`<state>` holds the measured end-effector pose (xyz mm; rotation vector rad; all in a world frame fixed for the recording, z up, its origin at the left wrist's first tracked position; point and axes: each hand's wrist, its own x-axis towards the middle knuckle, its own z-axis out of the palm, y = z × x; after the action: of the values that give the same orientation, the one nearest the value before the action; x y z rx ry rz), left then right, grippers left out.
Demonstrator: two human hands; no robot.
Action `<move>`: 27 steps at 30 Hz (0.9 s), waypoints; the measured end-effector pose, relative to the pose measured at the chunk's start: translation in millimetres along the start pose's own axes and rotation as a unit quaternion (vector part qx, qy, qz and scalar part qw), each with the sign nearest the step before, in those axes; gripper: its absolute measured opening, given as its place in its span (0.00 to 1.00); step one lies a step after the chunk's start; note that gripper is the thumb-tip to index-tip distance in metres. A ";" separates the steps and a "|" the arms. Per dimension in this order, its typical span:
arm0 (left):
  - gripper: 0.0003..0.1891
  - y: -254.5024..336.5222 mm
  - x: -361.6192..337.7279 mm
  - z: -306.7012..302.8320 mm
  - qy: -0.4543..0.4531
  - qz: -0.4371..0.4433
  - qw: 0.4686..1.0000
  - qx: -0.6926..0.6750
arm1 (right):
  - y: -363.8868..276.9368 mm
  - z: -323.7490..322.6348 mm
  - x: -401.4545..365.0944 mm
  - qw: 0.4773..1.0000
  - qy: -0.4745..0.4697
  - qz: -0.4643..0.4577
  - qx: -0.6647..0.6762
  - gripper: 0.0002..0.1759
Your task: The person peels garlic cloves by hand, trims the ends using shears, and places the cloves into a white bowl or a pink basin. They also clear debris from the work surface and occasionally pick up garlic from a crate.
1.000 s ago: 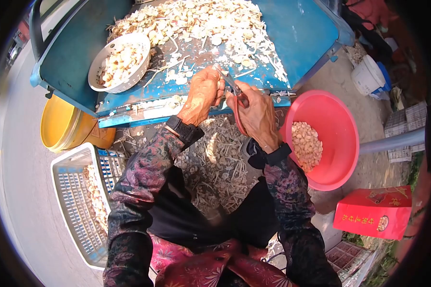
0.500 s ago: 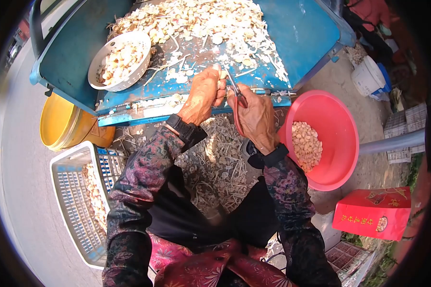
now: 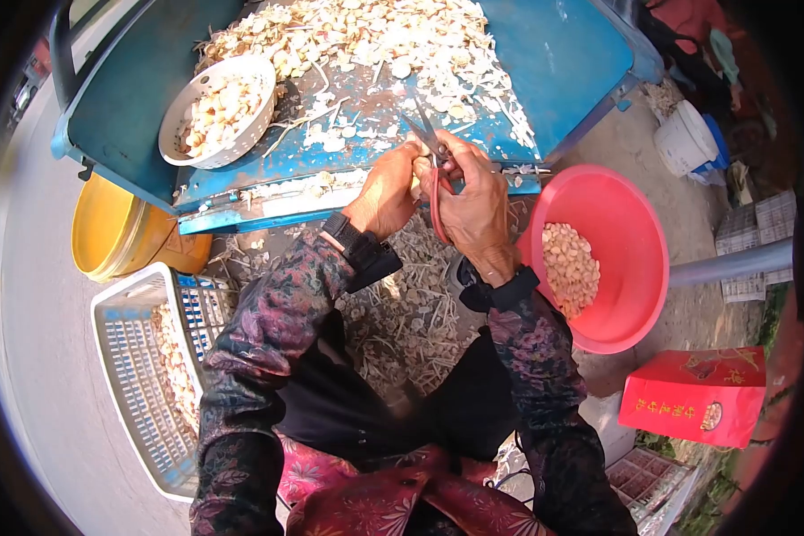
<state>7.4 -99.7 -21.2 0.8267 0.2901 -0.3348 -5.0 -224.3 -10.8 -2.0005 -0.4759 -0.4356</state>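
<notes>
Red-handled scissors [image 3: 435, 179] are gripped in my right hand [image 3: 475, 204], their blades parted and pointing up over the blue tray's front edge. My left hand [image 3: 386, 189] is closed on a small pale piece that looks like a garlic bulb [image 3: 422, 167], right beside the scissors. Most of that piece is hidden by my fingers. Beyond the hands, on the blue metal tray [image 3: 563, 62], lies a heap of pale garlic [image 3: 366, 36] with dry stalks and trimmings. A white perforated basket [image 3: 170, 134] of garlic pieces rests on the tray's left side.
A pink basin [image 3: 630, 268] with pale cloves stands at right, above a red printed box [image 3: 692, 397]. On the left are a yellow bucket [image 3: 103, 228] and a white plastic crate [image 3: 143, 420] holding more pieces. Stalks and peelings [image 3: 411, 322] litter the ground between my legs.
The scissor blades have gone from nearly closed to parted, and my right hand has turned them more upright. My left hand has shifted slightly right and down, closer to the scissors.
</notes>
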 end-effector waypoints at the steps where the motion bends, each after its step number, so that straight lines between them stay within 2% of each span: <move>1: 0.13 1.2 -3.5 4.8 0.032 -0.008 0.999 -0.004 | 3.6 -0.1 0.8 0.996 -0.014 -0.056 -0.063 0.23; 2: 0.13 -2.6 0.3 -0.8 0.031 -0.009 0.999 -0.003 | 5.7 -0.5 1.0 0.985 -0.028 -0.112 -0.125 0.23; 4: 0.14 -5.5 4.5 -9.9 -0.036 0.002 0.998 0.056 | 2.7 -1.9 1.6 0.986 -0.032 -0.117 -0.116 0.23; 7: 0.12 -9.1 6.5 -7.1 0.008 0.010 0.999 0.037 | 2.6 -1.9 -0.3 0.992 -0.058 -0.073 -0.083 0.22; 10: 0.13 -9.4 1.9 4.0 0.031 0.011 0.999 0.029 | 7.0 -1.5 0.3 0.994 -0.006 -0.058 -0.095 0.22; 12: 0.14 -10.0 -1.9 5.1 0.039 0.017 0.999 0.028 | 7.2 -6.1 2.9 0.997 -0.002 0.017 -0.069 0.22; 14: 0.16 -9.1 -4.6 1.4 -0.004 0.052 0.990 0.129 | 4.0 -6.5 2.9 0.998 0.005 0.024 -0.059 0.21; 16: 0.15 -9.6 -2.1 2.1 0.012 0.087 0.986 0.141 | 3.6 -3.3 1.5 0.995 0.014 0.097 0.035 0.22; 18: 0.14 -9.3 -0.6 1.4 0.030 0.122 0.980 0.151 | 6.3 -1.5 3.4 0.991 0.003 0.108 0.076 0.23; 20: 0.14 -9.2 0.0 0.3 0.006 0.184 0.955 0.232 | 8.5 -2.2 5.1 0.986 -0.008 0.120 0.117 0.24; 22: 0.14 -7.9 -3.5 2.2 0.009 0.173 0.959 0.225 | 10.3 -4.3 5.4 0.982 -0.044 0.146 0.107 0.25; 25: 0.14 -8.7 -7.0 3.7 0.012 0.147 0.971 0.186 | 9.5 -5.1 5.2 0.976 -0.051 0.164 0.131 0.24; 27: 0.14 -7.7 -6.9 4.2 0.013 0.133 0.979 0.156 | -0.4 -5.4 2.5 0.987 -0.036 0.128 0.087 0.23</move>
<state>-1.4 -106.5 -21.1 1.1651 0.1485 -0.1182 -3.6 -228.6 -6.9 -1.8801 -0.2843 -0.1560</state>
